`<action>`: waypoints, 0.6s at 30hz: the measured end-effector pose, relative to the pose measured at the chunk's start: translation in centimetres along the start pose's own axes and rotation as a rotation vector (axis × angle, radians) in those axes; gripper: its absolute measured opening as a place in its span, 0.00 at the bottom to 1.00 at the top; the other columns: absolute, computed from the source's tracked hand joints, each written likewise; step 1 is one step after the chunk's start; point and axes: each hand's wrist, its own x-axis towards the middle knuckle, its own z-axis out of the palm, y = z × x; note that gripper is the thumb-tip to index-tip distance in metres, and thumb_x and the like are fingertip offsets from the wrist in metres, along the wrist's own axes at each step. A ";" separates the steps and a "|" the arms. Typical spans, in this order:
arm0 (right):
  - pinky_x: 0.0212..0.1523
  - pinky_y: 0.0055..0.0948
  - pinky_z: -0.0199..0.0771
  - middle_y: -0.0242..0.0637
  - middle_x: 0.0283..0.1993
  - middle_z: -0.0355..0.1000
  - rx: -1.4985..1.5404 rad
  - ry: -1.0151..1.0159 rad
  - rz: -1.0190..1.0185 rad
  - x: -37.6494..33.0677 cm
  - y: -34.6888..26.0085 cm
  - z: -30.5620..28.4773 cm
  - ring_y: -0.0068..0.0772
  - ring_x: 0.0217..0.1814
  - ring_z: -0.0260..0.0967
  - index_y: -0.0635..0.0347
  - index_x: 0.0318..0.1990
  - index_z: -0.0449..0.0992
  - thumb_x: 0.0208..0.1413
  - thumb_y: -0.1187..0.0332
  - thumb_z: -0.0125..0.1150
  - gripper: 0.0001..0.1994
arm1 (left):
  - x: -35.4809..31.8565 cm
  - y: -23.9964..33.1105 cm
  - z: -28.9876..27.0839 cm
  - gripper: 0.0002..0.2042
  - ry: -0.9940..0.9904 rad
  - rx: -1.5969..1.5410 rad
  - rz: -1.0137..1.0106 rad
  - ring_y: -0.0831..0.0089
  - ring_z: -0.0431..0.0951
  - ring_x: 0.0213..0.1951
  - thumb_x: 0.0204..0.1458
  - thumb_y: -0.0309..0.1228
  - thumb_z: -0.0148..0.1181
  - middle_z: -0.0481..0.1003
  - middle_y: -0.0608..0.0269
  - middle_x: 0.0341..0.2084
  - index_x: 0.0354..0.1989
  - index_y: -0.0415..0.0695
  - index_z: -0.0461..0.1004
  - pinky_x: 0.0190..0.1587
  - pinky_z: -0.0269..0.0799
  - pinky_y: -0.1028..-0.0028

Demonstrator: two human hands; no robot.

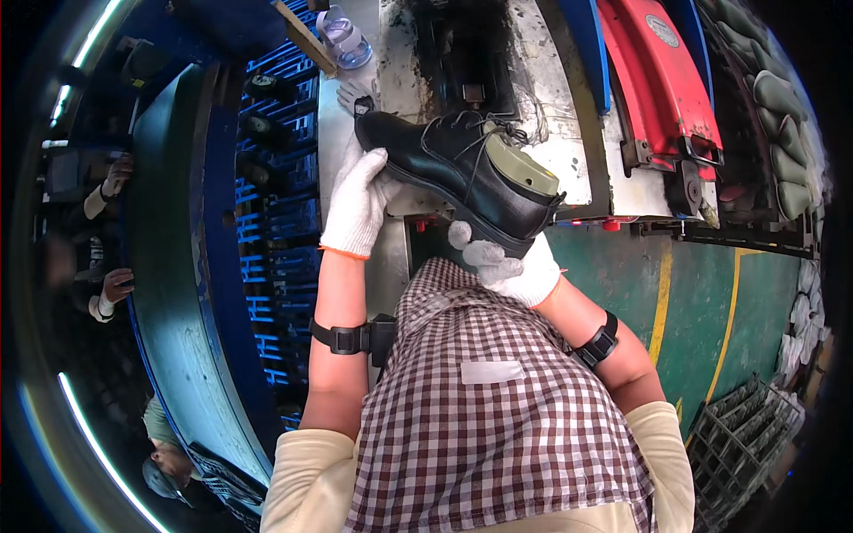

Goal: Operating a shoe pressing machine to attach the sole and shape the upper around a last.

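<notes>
A black lace-up ankle shoe (449,160) is held up in front of me, its toe to the left and its heel to the right. Inside its opening sits an olive-green shoe last (515,167). My left hand (357,200), in a white knit glove, grips the toe end with the thumb along the side. Under the heel, my right hand (515,269) is closed round the sole, its glove grey at the fingertips. Thin dark laces hang loosely over the shoe's upper. The palm sides of both hands are mostly hidden.
Behind the shoe is a stained metal worktable (551,80); a clear bottle (345,40) and a spare glove (355,96) lie at its left. A red machine (662,80) stands right, near several olive lasts (786,142). A blue-framed conveyor (178,266) runs left, with other people beyond. A wire crate (746,444) sits lower right.
</notes>
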 end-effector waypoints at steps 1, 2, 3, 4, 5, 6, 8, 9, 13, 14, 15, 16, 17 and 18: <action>0.27 0.34 0.74 0.60 0.62 0.62 -0.015 -0.011 0.011 0.1 -0.1 -0.3 0.49 0.45 0.70 0.55 0.75 0.58 0.72 0.46 0.44 0.32 | -0.2 0.2 0.2 0.25 -0.007 0.017 0.019 0.63 0.79 0.58 0.66 0.24 0.47 0.73 0.51 0.60 0.72 0.38 0.59 0.61 0.79 0.62; 0.27 0.33 0.74 0.60 0.62 0.63 -0.030 -0.023 0.022 0.1 -0.2 -0.5 0.48 0.44 0.70 0.55 0.75 0.58 0.72 0.45 0.44 0.32 | -0.3 0.3 0.3 0.25 -0.002 0.018 0.017 0.63 0.79 0.58 0.66 0.24 0.47 0.73 0.51 0.60 0.72 0.38 0.59 0.61 0.79 0.62; 0.27 0.33 0.74 0.60 0.62 0.63 -0.026 -0.021 0.023 0.2 -0.2 -0.7 0.48 0.44 0.70 0.55 0.75 0.58 0.72 0.45 0.44 0.32 | -0.5 0.4 0.5 0.26 0.001 0.037 0.032 0.64 0.79 0.57 0.65 0.24 0.47 0.73 0.52 0.60 0.72 0.38 0.59 0.61 0.79 0.62; 0.27 0.33 0.74 0.59 0.61 0.63 -0.024 -0.023 0.025 0.2 -0.1 -0.9 0.48 0.44 0.70 0.55 0.75 0.58 0.72 0.45 0.44 0.32 | -0.7 0.5 0.5 0.26 0.003 0.056 0.047 0.64 0.79 0.57 0.65 0.24 0.47 0.73 0.52 0.60 0.73 0.38 0.59 0.60 0.79 0.63; 0.27 0.33 0.74 0.59 0.61 0.63 -0.023 -0.025 0.028 0.3 -0.1 -0.9 0.47 0.43 0.70 0.55 0.74 0.58 0.71 0.45 0.44 0.32 | -0.8 0.6 0.4 0.26 0.006 0.056 0.046 0.64 0.79 0.57 0.65 0.24 0.47 0.73 0.52 0.60 0.73 0.38 0.59 0.60 0.79 0.63; 0.27 0.33 0.74 0.59 0.61 0.63 -0.021 -0.023 0.028 0.3 0.0 -1.0 0.47 0.43 0.70 0.55 0.74 0.58 0.71 0.45 0.44 0.32 | -0.9 0.8 0.4 0.27 0.002 0.090 0.052 0.65 0.79 0.56 0.64 0.24 0.47 0.73 0.53 0.60 0.73 0.38 0.58 0.59 0.80 0.64; 0.27 0.32 0.74 0.58 0.60 0.63 -0.029 -0.017 0.028 0.4 0.1 -1.1 0.46 0.43 0.70 0.55 0.74 0.59 0.71 0.44 0.44 0.32 | -1.1 1.0 0.5 0.28 0.001 0.123 0.058 0.66 0.79 0.55 0.64 0.25 0.47 0.72 0.53 0.61 0.73 0.38 0.58 0.58 0.80 0.64; 0.27 0.32 0.74 0.58 0.60 0.63 -0.027 -0.015 0.030 0.4 0.1 -1.1 0.46 0.43 0.70 0.55 0.74 0.59 0.71 0.44 0.44 0.32 | -1.2 1.1 0.7 0.27 0.032 0.135 0.084 0.68 0.80 0.53 0.63 0.24 0.48 0.74 0.54 0.58 0.73 0.38 0.59 0.54 0.82 0.68; 0.24 0.30 0.72 0.57 0.59 0.63 -0.039 0.002 0.023 0.5 0.2 -1.3 0.44 0.40 0.69 0.55 0.73 0.59 0.71 0.43 0.44 0.32 | -1.6 1.4 1.4 0.27 0.110 0.214 0.125 0.71 0.81 0.51 0.63 0.25 0.49 0.75 0.56 0.56 0.73 0.40 0.60 0.50 0.83 0.73; 0.23 0.29 0.72 0.58 0.58 0.63 -0.038 0.018 0.018 0.5 0.2 -1.3 0.43 0.39 0.69 0.55 0.73 0.59 0.71 0.43 0.44 0.32 | -1.6 1.5 1.4 0.27 0.111 0.213 0.124 0.71 0.81 0.51 0.63 0.25 0.49 0.75 0.56 0.56 0.73 0.40 0.60 0.50 0.83 0.73; 0.23 0.29 0.72 0.58 0.58 0.63 -0.037 0.020 0.017 0.6 0.3 -1.1 0.43 0.39 0.69 0.55 0.73 0.59 0.71 0.43 0.44 0.32 | -1.6 1.5 1.2 0.29 0.114 0.236 0.119 0.70 0.80 0.53 0.63 0.25 0.49 0.73 0.56 0.60 0.75 0.39 0.57 0.53 0.82 0.69; 0.23 0.30 0.71 0.58 0.58 0.63 -0.071 0.045 0.009 0.7 0.3 -0.8 0.43 0.38 0.69 0.56 0.73 0.60 0.72 0.43 0.44 0.32 | -1.5 1.5 1.1 0.31 0.116 0.260 0.114 0.68 0.79 0.55 0.63 0.25 0.48 0.71 0.55 0.63 0.77 0.39 0.55 0.57 0.81 0.65; 0.22 0.30 0.71 0.58 0.57 0.64 -0.104 0.069 -0.001 0.8 0.4 -0.5 0.43 0.37 0.69 0.57 0.72 0.60 0.72 0.43 0.43 0.32 | -1.5 1.3 0.9 0.31 0.115 0.259 0.111 0.68 0.79 0.55 0.63 0.25 0.48 0.71 0.55 0.63 0.77 0.39 0.55 0.57 0.81 0.65; 0.22 0.30 0.71 0.58 0.57 0.64 -0.103 0.071 -0.004 1.0 0.4 -0.2 0.43 0.37 0.69 0.57 0.72 0.60 0.72 0.43 0.43 0.32 | -1.5 1.1 0.7 0.31 0.120 0.252 0.119 0.67 0.79 0.56 0.64 0.25 0.47 0.71 0.54 0.63 0.77 0.39 0.54 0.57 0.81 0.65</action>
